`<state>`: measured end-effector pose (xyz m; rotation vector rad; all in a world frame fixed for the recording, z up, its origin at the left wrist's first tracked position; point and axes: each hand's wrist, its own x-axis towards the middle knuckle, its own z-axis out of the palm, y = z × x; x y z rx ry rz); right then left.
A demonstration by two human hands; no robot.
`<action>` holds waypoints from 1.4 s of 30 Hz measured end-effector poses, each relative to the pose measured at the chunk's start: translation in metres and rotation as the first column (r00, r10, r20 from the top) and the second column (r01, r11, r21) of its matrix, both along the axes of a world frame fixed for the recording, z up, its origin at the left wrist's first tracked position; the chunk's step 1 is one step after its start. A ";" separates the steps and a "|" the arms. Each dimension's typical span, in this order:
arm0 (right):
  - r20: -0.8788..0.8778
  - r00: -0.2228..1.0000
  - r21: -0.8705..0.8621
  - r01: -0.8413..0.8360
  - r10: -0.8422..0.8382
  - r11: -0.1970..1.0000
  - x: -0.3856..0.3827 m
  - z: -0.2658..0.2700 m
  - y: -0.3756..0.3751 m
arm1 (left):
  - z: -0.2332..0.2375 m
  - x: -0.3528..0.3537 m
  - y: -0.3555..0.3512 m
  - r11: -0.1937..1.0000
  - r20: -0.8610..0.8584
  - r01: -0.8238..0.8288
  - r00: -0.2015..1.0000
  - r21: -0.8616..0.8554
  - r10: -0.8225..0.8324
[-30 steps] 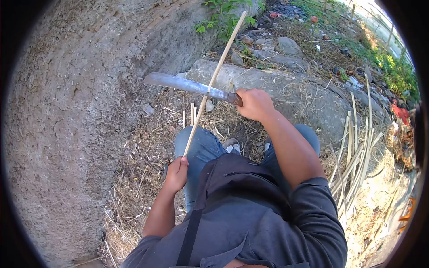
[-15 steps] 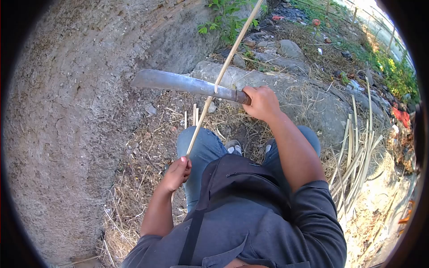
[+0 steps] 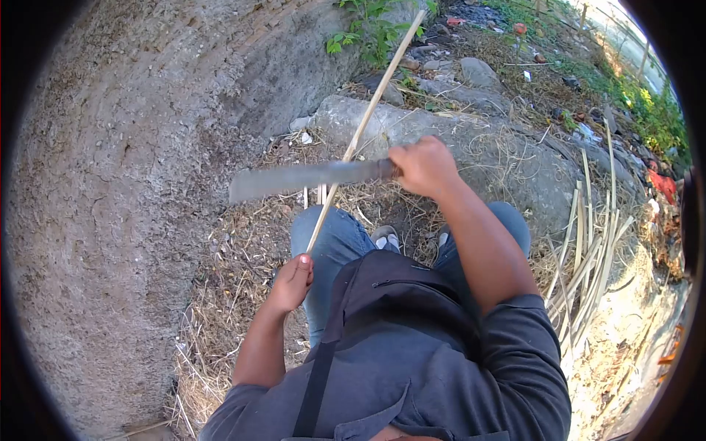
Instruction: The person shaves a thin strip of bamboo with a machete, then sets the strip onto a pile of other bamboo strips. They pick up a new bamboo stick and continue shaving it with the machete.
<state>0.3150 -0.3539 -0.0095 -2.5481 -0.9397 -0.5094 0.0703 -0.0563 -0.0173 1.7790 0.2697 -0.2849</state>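
My left hand (image 3: 293, 282) is closed around the lower end of a long, pale split bamboo strip (image 3: 377, 94), which slants up and away to the right past my knee. In my right hand (image 3: 425, 167) I grip the dark handle of a machete (image 3: 294, 180). Its broad blade points left and lies across the strip, blurred by motion. At the crossing, a small sliver stands out on the strip just above the blade.
A rough earthen wall (image 3: 110, 198) rises on the left. Ahead lies a large flat rock (image 3: 471, 158), with a leafy plant (image 3: 368, 37) behind. To the right rests a pile of bamboo strips (image 3: 588, 257). Dry shavings (image 3: 235, 279) cover the ground around my feet.
The machete has slid down along the strip toward my left hand, its tip dropping lower. The strip's far end now shows within view. My left hand has barely moved.
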 end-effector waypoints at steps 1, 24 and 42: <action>-0.045 0.992 0.033 0.120 -0.119 0.992 0.005 -0.001 -0.007 | 0.001 -0.005 -0.002 1.000 -0.013 -0.009 1.000 0.017 0.010; -0.008 0.992 0.059 0.128 -0.128 0.990 0.015 -0.018 -0.003 | 0.002 -0.012 0.011 1.000 -0.039 -0.014 0.999 0.006 0.014; -0.026 0.967 -0.124 -0.254 0.253 0.959 -0.028 -0.003 0.029 | 0.001 -0.004 -0.005 0.975 -0.173 -0.120 0.981 -0.186 0.088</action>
